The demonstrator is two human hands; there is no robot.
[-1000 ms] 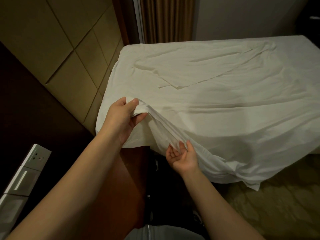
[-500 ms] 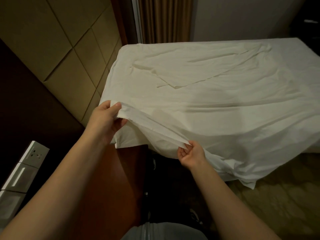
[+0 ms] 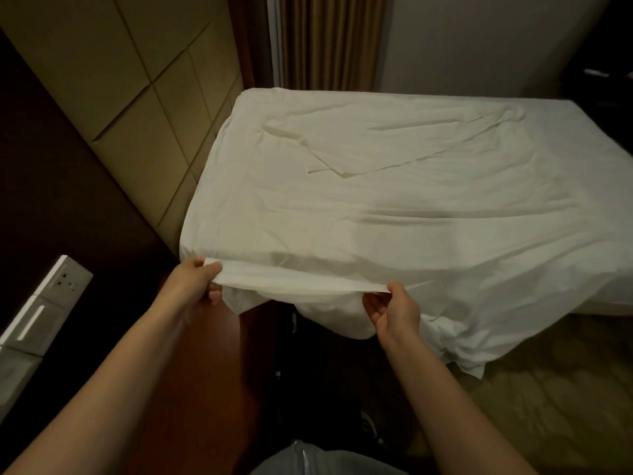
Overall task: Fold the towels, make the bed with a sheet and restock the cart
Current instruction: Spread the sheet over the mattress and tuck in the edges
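Left grip [image 3: 194,286], right grip [image 3: 394,311] spread — pinching sheet [image 3: 376,217] edge.

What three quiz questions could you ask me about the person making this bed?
1. True or false: the left hand and the right hand both grip the edge of the white sheet.
2. What hangs by the far wall? A) a brown curtain B) a mirror C) a bookshelf
3. Fill in: the padded wall panel is nearer the ___ hand.

Key: 1 true; 2 A; 3 left.
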